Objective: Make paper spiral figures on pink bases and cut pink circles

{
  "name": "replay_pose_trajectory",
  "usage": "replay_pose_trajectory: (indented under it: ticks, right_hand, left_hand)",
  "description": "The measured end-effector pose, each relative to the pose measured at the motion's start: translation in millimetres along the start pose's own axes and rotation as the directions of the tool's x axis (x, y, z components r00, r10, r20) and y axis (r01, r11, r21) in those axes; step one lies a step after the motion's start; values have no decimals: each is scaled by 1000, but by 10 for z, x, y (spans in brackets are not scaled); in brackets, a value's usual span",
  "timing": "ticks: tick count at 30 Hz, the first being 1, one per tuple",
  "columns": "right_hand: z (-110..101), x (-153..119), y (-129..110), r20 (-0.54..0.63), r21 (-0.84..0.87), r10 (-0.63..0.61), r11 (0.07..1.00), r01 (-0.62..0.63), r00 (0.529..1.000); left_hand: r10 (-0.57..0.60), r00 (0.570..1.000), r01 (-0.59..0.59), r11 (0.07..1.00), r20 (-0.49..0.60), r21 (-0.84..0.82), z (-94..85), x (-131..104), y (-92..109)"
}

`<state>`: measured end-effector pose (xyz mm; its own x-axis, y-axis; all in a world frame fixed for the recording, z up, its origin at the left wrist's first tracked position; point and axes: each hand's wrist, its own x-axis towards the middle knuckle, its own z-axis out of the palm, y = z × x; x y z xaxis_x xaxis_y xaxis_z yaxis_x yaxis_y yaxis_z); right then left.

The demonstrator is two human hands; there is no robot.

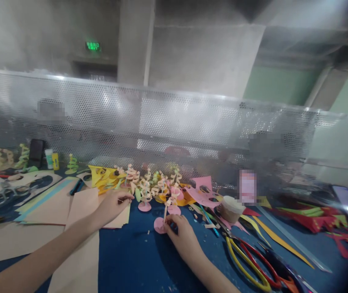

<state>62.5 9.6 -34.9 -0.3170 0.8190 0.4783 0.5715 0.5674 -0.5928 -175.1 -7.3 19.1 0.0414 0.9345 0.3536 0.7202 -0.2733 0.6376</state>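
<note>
Green lit sign (93,46) past surface's (125,260) far edge, L side, reads "EXIT"; chars abv it too blurry. Yellow tube (55,161) nr far edge, L: txt too small to read.

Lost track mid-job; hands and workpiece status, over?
Right hand holding pink-based spiral. Left hand over paper. Scissors to the right, clear of both hands.

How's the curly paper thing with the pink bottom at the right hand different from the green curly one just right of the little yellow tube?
The pink-bottomed one has a pale strip on a pink disc; the green one is green.
The right hand touches the pink-bottomed one; no hand touches the green one.
The pink-bottomed one is closer to us; the green one is farther back.
Both stand on flat bases.
</note>
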Motion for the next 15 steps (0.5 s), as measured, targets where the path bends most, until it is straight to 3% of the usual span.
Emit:
replay_pose_trajectory:
  ticks: [5, 11, 15]
  right_hand:
    - [15, 66, 10, 7, -19, -12, 1000, 12, 1000]
    - [170, 276, 56, -9, -75, 7, 997, -7, 1000]
    - [269, 378, 48, -1, -102, 0, 995, 0, 1000]
  left_hand:
    - [-105, 994, 106, 992, -27, 70, -262, -64, -83]
    - [-133, 991, 135, 975, -22, 175, -399, -101, -171]
    - [-139, 990, 144, 957, -39, 252, -491, -128, -338]
